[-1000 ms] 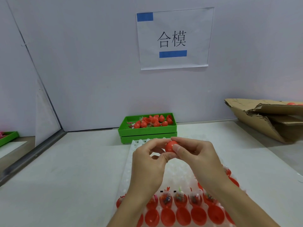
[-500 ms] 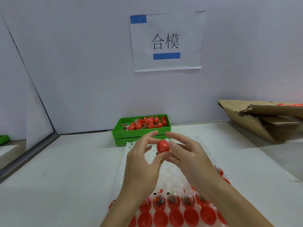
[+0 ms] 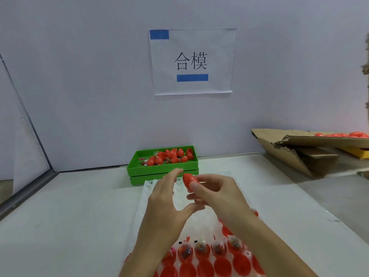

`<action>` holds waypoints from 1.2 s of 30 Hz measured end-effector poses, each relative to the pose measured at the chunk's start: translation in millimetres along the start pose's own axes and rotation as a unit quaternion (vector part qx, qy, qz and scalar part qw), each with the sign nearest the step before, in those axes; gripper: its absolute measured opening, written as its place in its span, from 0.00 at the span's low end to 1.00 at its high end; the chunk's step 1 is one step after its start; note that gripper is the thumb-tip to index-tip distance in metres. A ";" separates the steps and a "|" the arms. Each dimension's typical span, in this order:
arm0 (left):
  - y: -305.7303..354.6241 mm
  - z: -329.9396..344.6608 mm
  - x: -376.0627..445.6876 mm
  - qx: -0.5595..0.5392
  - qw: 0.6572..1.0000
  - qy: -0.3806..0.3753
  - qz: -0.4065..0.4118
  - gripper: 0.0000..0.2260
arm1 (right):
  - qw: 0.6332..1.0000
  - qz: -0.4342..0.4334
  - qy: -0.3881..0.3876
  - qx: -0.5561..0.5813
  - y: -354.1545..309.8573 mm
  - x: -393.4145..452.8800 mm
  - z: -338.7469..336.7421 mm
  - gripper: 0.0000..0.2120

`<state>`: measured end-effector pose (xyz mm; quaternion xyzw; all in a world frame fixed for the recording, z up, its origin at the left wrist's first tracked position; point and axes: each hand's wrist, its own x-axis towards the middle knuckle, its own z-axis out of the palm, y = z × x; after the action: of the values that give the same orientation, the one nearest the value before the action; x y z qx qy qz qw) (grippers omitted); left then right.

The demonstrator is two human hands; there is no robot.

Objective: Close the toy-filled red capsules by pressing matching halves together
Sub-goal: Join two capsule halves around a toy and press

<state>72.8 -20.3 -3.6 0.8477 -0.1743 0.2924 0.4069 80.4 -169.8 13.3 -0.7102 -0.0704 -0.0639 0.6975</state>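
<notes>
A closed red capsule (image 3: 189, 181) is pinched between the thumb and fingers of my right hand (image 3: 216, 193), held above the white moulded tray (image 3: 148, 188). My left hand (image 3: 169, 202) hovers just left of it with fingers spread and relaxed, holding nothing. Near the bottom edge, the tray holds a row of open red halves with toys in clear wraps (image 3: 200, 249) and a row of empty red halves (image 3: 223, 266) in front.
A green bin (image 3: 159, 170) with several closed red capsules stands against the back wall. A torn cardboard box (image 3: 299, 148) with more red capsules lies at the right. A paper sign (image 3: 192, 60) hangs on the wall. A metal rail borders the left.
My left hand has let go of the capsule and opened, moving slightly left. My right hand now holds the capsule alone and has tilted it.
</notes>
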 end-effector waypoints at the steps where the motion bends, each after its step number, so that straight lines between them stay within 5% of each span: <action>1: 0.6 -0.7 -0.1 0.000 1.000 0.003 -0.008 0.33 | 0.999 0.018 0.014 0.050 -1.7 7.1 -4.3 0.08; 5: 6.6 -3.4 3.2 -0.029 0.998 0.057 0.007 0.18 | 0.973 0.073 0.051 0.214 -9.6 44.3 -29.2 0.03; 13: -2.5 -6.5 8.3 -0.062 0.995 0.065 -0.044 0.17 | 0.963 0.071 0.025 0.258 -8.0 63.0 -47.4 0.07; 18: -0.1 -8.1 9.4 -0.140 0.986 0.031 -0.080 0.14 | 0.974 0.075 -0.070 0.203 1.5 30.7 -23.4 0.17; 22: 0.2 -15.2 10.6 -0.223 0.967 -0.083 -0.087 0.19 | 0.977 0.063 -0.146 0.141 2.6 14.7 -14.4 0.19; 36: -4.0 -14.4 8.7 -0.252 0.962 -0.076 -0.076 0.16 | 0.988 0.015 -0.104 0.109 12.9 7.6 -10.4 0.17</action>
<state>76.6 -7.0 6.8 0.7485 -0.2080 0.1421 0.6135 90.4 -180.4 2.3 -0.6334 -0.1388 0.0289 0.7607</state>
